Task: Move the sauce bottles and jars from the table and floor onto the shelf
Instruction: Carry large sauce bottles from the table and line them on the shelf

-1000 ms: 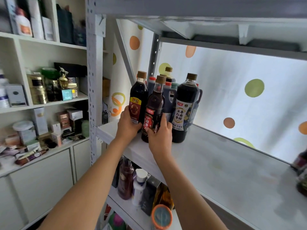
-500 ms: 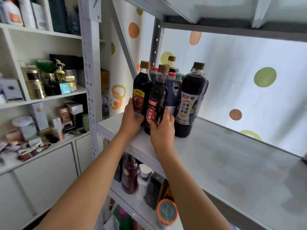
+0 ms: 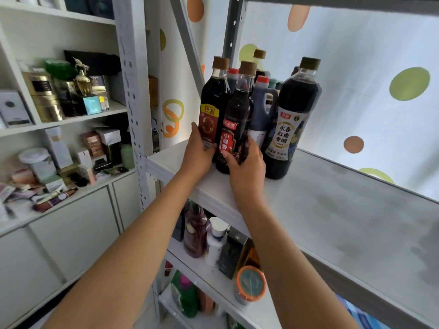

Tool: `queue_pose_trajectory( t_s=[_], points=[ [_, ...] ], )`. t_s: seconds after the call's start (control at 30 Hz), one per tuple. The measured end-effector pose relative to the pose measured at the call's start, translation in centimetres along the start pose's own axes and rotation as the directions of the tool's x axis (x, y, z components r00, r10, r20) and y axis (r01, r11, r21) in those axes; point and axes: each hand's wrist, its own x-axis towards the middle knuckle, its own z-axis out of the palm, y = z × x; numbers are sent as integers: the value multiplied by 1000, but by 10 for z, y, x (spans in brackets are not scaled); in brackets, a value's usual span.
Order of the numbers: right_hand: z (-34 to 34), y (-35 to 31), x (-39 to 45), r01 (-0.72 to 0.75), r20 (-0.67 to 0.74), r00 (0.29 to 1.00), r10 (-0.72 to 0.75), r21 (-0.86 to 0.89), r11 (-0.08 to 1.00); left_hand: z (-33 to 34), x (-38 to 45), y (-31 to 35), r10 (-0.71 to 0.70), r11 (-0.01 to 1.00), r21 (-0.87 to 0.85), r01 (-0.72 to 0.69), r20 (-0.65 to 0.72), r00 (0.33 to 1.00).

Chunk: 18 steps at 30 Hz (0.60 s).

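Hands [image 3: 223, 157] unmoved on bottles [image 3: 225, 119]

Left hand [image 3: 198, 154]: arm reached up and forward, fingers curled in a grip.
Right hand [image 3: 247, 166]: arm reached alongside, fingers curled, grip closed.

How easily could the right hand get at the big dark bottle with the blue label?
Probably yes: the big dark bottle with the blue label stands just beside the right hand, front unblocked, though that hand holds the red-labelled bottle.

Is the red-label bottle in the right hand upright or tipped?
Upright, leaning slightly: red-label bottle stands base down on the shelf, right hand gripping its lower body.
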Motion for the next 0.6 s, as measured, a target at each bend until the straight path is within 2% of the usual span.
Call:
queue_pose_trajectory(
  t_s=[0.1,0.2,0.27,0.33,0.4,0.43,0.5,0.53,0.6],
  points=[
    [2,4,1,-16,1,1000,16,31,999,0,-15,9,-121,993,-1,121,-7,993],
    [1,4,-2,-99,47,994,97,47,994,-2,-33,19,-203,978,20,205,-86,975],
    [-3,7,-5,-162,127,980,155,44,986,-2,-50,23,-156,979,108,170,-128,979],
    [-12,10,-12,-180,200,964,174,11,984,-1,-73,22,-84,956,268,118,-133,987],
    [-25,9,-23,-161,269,947,175,-75,984,4,-103,16,12,876,481,22,-68,998],
    [-32,6,-33,-105,318,935,159,-178,978,6,-118,14,48,843,538,-26,-28,998],
    [-49,-2,-64,178,425,904,41,-462,869,2,-150,13,55,822,568,-51,10,998],
    [-55,-5,-81,322,471,881,-36,-543,776,-2,-164,12,67,801,595,-67,23,997],
    [-65,6,-115,510,539,823,-180,-563,650,-5,-203,8,82,735,673,-83,33,996]
  ],
)
